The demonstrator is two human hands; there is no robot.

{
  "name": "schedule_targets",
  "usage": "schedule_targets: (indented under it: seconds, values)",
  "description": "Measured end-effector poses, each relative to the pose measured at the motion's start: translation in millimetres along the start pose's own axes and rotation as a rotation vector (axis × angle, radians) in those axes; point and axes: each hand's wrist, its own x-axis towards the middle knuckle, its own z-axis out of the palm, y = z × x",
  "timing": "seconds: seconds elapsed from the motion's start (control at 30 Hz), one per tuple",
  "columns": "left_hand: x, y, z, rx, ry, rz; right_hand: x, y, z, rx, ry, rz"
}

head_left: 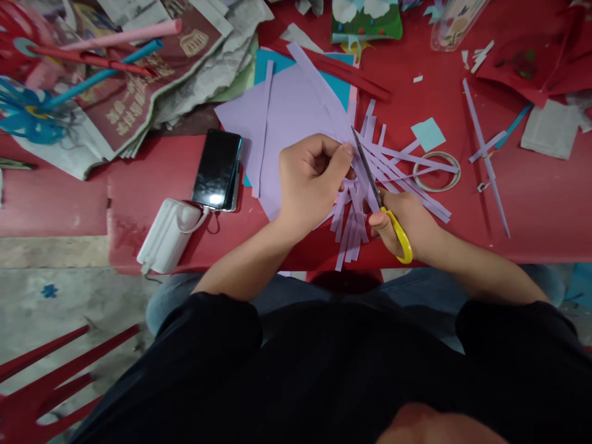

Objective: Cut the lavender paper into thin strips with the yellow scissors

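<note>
My left hand (311,179) is closed, pinching a lilac paper sheet (287,117) by its edge above the red table (152,179). My right hand (403,225) grips yellow-handled scissors (375,191), whose blades point away from me and lie against the lilac paper just right of my left thumb. Several cut lilac strips (407,166) fan out under and around both hands, some hanging over the table's near edge.
A black phone (217,168) and a white power bank (167,234) lie left of my hands. A tape ring (437,171) and a light blue square (428,133) sit to the right. Newspapers (152,74), coloured sticks and paper scraps crowd the far side.
</note>
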Motion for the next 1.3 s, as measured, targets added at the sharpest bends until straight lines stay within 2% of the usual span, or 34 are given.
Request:
schedule_targets:
  seconds: [0.67, 0.87, 1.13, 1.3]
  values:
    - [0, -3, -0.7, -0.006, -0.015, 0.011, 3, 2, 1, -0.048, 0.017, 0.008]
    - [4, -5, -3.7, -0.081, -0.024, 0.031, 4, 2, 1, -0.053, 0.012, 0.005]
    - [14, -13, -9.3, -0.093, 0.02, -0.002, 6, 4, 2, -0.15, 0.007, -0.025]
    - [22, -20, -11.6, -0.171, 0.006, 0.142, 6, 6, 0, -0.122, -0.054, -0.1]
